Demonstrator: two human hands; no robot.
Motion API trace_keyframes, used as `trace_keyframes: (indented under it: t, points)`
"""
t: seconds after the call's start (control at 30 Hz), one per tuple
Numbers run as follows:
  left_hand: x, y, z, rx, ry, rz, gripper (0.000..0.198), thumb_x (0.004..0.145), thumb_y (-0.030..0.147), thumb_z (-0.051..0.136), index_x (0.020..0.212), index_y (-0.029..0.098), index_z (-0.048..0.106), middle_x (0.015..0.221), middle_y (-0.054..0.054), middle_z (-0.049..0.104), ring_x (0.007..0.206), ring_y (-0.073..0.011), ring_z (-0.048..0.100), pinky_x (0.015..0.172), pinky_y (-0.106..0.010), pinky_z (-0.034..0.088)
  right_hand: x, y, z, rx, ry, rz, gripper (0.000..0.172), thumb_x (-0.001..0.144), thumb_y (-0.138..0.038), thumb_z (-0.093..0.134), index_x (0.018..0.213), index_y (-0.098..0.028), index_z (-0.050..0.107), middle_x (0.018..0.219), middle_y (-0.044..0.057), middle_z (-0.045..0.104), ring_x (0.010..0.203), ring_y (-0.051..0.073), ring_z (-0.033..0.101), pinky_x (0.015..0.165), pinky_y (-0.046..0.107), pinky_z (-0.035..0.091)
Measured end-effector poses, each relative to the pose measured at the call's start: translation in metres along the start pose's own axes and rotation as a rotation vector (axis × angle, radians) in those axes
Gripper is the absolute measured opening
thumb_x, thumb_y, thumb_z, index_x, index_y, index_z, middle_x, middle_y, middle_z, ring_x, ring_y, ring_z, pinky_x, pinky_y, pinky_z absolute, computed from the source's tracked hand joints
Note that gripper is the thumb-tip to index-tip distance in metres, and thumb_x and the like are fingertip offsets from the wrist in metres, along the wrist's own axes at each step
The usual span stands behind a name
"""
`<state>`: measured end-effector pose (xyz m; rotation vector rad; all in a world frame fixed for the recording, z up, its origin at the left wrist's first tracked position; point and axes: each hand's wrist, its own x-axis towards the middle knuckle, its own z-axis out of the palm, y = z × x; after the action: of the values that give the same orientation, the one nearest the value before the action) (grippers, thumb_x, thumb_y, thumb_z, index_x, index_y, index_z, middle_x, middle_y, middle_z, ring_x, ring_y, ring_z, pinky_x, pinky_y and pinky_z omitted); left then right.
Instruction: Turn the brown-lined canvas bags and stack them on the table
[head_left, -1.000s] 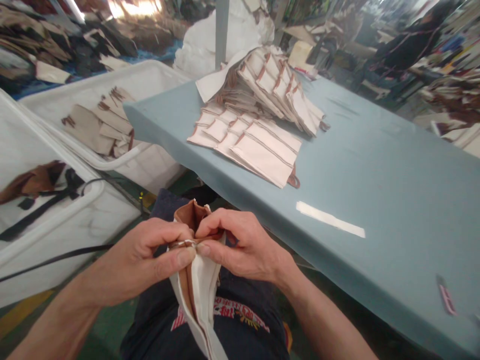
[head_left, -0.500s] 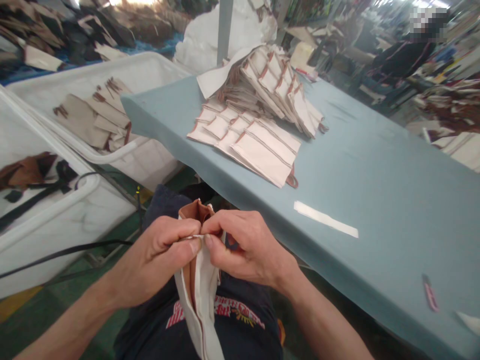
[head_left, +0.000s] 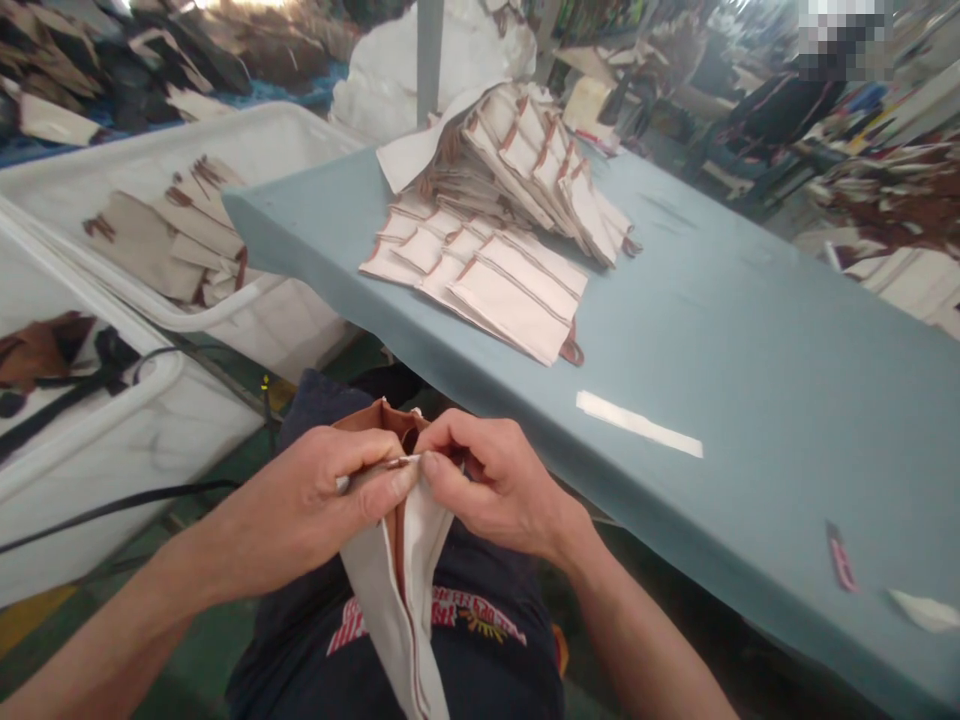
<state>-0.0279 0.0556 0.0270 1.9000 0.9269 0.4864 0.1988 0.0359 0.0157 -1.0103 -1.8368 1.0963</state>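
**Head view: a cloth pouch is getting pinched by two hands**

Low in the middle of the frame, the white and brown cloth pouch is hanging over dark clothes with red letters. The left hand is pinching its top edge, thumb and finger pressed together on the cloth. The right hand is pinching the same edge just beside it, its fingers curling in.

A blue-green table is filling much of the right side. A pink tool is lying at the lower right, near a pale scrap. A white strip is lying right of the middle.

At the left edge, a near tub is holding brown and black bits. Above it, a far tub is holding tan pieces.

In the upper middle, flat pale pieces are overlapping, and a bigger pile is sitting behind them. Farther back, a white bundle is sitting by a grey post, and a blurry person is showing at the upper right.
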Motion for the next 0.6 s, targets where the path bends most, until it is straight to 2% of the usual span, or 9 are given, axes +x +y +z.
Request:
trace_keyframes:
  t: [0.13,0.2,0.33,0.47,0.53,0.6]
  points:
    - [0.014,-0.003,-0.015,-0.049,-0.195,-0.039,0.045,0.108,0.047,0.060,0.072,0.021,0.060,0.070,0.004,0.054,0.063,-0.0136,0.050,0.055,-0.022,0.039,0.003,0.003,-0.008,0.058,-0.024,0.060,0.013,0.099,-0.025,0.061,0.086,-0.022,0.063,0.074,-0.006,0.060,0.064,0.010,0.050,0.064,0.024,0.041]
    - [0.022,-0.005,-0.020,-0.098,-0.250,-0.033,0.045,0.108,0.049,0.062,0.074,0.020,0.063,0.073,0.004,0.055,0.067,-0.0141,0.051,0.057,-0.022,0.041,0.007,0.005,-0.010,0.045,-0.018,0.054,0.013,0.098,-0.024,0.061,0.085,-0.022,0.062,0.073,-0.006,0.059,0.064,0.010,0.047,0.062,0.025,0.038]
    - [0.030,-0.006,-0.020,-0.106,-0.214,-0.012,0.047,0.110,0.047,0.059,0.073,0.019,0.064,0.073,0.004,0.051,0.067,-0.0136,0.047,0.058,-0.022,0.040,0.015,0.009,-0.011,0.016,-0.005,0.027,0.011,0.096,-0.024,0.061,0.086,-0.021,0.063,0.075,-0.006,0.059,0.063,0.010,0.045,0.063,0.025,0.036]
    - [0.025,-0.008,-0.011,-0.072,-0.158,0.001,0.052,0.111,0.050,0.056,0.069,0.020,0.059,0.068,0.005,0.046,0.064,-0.0133,0.042,0.057,-0.022,0.039,0.011,0.015,-0.009,-0.004,-0.012,0.050,0.012,0.096,-0.026,0.059,0.085,-0.022,0.063,0.074,-0.006,0.059,0.064,0.011,0.046,0.063,0.025,0.036]
    - [0.022,-0.011,-0.006,-0.106,-0.189,-0.019,0.053,0.114,0.051,0.052,0.072,0.020,0.063,0.069,0.004,0.052,0.065,-0.0143,0.046,0.058,-0.023,0.041,0.005,0.021,-0.008,-0.003,-0.011,0.050,0.013,0.095,-0.026,0.059,0.084,-0.022,0.064,0.074,-0.005,0.059,0.064,0.011,0.046,0.064,0.025,0.037]
    - [0.020,-0.014,-0.002,-0.178,-0.242,-0.040,0.058,0.118,0.052,0.042,0.079,0.019,0.070,0.076,0.002,0.064,0.071,-0.0164,0.055,0.065,-0.025,0.048,-0.001,0.026,-0.007,0.001,-0.004,0.047,0.015,0.096,-0.026,0.060,0.083,-0.021,0.064,0.074,-0.005,0.060,0.065,0.011,0.047,0.065,0.025,0.038]
